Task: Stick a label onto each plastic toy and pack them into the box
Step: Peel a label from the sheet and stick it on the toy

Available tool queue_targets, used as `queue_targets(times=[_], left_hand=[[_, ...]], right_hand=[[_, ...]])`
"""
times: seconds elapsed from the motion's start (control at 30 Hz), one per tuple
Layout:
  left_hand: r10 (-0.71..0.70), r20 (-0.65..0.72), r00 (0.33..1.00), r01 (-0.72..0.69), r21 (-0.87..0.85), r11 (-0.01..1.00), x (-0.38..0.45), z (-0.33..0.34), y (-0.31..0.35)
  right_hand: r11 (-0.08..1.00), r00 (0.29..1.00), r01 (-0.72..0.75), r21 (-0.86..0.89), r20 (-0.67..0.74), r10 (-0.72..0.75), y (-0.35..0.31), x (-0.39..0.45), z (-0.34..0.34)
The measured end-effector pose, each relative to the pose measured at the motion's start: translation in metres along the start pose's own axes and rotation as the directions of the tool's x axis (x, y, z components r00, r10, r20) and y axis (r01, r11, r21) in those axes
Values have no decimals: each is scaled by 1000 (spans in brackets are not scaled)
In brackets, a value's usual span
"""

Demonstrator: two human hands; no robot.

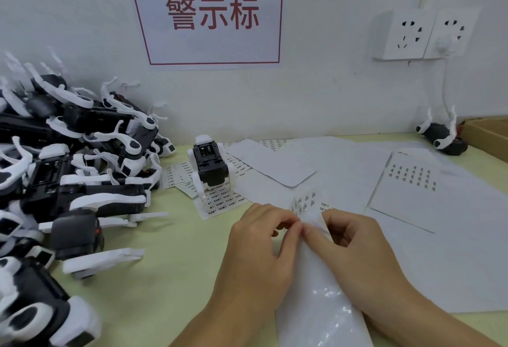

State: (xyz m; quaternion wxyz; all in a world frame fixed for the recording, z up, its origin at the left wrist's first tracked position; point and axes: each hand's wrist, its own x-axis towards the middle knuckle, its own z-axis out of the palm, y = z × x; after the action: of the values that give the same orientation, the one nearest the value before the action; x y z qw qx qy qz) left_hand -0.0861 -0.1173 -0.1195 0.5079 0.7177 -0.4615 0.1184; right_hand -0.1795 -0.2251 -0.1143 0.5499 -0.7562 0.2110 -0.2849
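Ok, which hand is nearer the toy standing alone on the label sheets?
Left. The left hand lies just in front of the standing toy and slightly right of it. The right hand is farther right, pinching the label sheet with the left.

Tabletop (170,264), pale green. Left: heap of black-and-white plastic toys (68,159). Centre: one toy (210,166) standing on label strips (220,201). Near edge: left hand (264,239) and right hand (349,239), both pinching a label sheet (308,203). Right: barcode sheet (412,179), another toy (442,135), cardboard box (486,132). Wall: red-lettered sign (211,14).
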Motion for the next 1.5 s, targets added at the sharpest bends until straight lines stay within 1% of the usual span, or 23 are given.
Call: queue_targets(times=[0.1, 0.33, 0.43, 0.53, 0.67, 0.73, 0.9, 1.1, 1.3, 1.4, 1.5], left_hand=[[-27, -4, 1000, 27, -15, 1000, 2, 0, -1], [1, -4, 1000, -1, 74, 997, 1, 2, -4], [-15, -19, 1000, 17, 73, 997, 1, 2, -4], [-71, -24, 997, 71, 13, 997, 1, 2, -3], [-182, 11, 983, 182, -108, 977, 2, 1, -4], [-197, 35, 980, 201, -154, 968, 3, 0, -3], [-193, 71, 979, 202, -165, 965, 3, -1, -2], [-277, 121, 953, 298, -222, 928, 6, -3, -5], [-327, 143, 934, 356, -302, 884, 7, -6, -5], [-343, 146, 928, 372, -315, 873, 8, -6, -5], [-340, 145, 929, 369, -310, 876, 8, -6, -5]], right_hand=[[997, 998, 56, -53, -3, -56, 1, -1, 0], [987, 992, 121, -109, -13, -123, 2, -1, 2], [982, 988, 148, -121, -24, -152, 3, -1, 2], [982, 989, 147, -117, -14, -150, 3, -1, 2], [987, 992, 124, -104, -12, -126, 2, -2, 2], [989, 994, 109, -96, -14, -110, 2, -1, 1], [998, 999, 36, -45, 4, -36, 2, -1, 1], [1000, 1000, 7, -8, 0, -7, -1, -2, 1], [995, 998, 54, -81, -31, -57, -5, -5, 3], [988, 994, 97, -120, -30, -101, -6, -8, 4], [984, 991, 111, -141, -65, -121, -4, -9, 5]])
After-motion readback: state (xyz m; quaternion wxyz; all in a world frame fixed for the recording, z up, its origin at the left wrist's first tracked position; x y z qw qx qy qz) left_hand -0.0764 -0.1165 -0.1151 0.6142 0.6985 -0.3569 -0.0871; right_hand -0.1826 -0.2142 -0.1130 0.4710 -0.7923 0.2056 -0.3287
